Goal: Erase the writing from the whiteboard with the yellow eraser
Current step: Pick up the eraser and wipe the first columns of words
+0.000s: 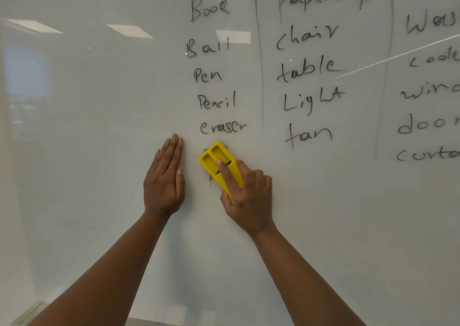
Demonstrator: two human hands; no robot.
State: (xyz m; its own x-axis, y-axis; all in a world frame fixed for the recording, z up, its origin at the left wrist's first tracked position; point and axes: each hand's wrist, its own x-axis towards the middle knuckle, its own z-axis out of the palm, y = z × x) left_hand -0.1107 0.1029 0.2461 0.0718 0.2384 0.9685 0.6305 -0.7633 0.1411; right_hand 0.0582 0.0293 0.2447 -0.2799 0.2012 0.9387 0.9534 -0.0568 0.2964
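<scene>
A glossy whiteboard fills the view, covered with black handwritten words in columns split by vertical lines. The left column ends with the word "eraser". Just below it, my right hand grips the yellow eraser and presses it against the board, index finger laid along its back. Faint marker strokes show at the eraser's left edge. My left hand rests flat on the board with straight fingers, just left of the eraser and apart from it.
The middle column runs from "Paperclip" down to "fan". A third column is cut off at the right edge. Ceiling lights reflect in the upper left of the board. The board's left and lower parts carry no writing.
</scene>
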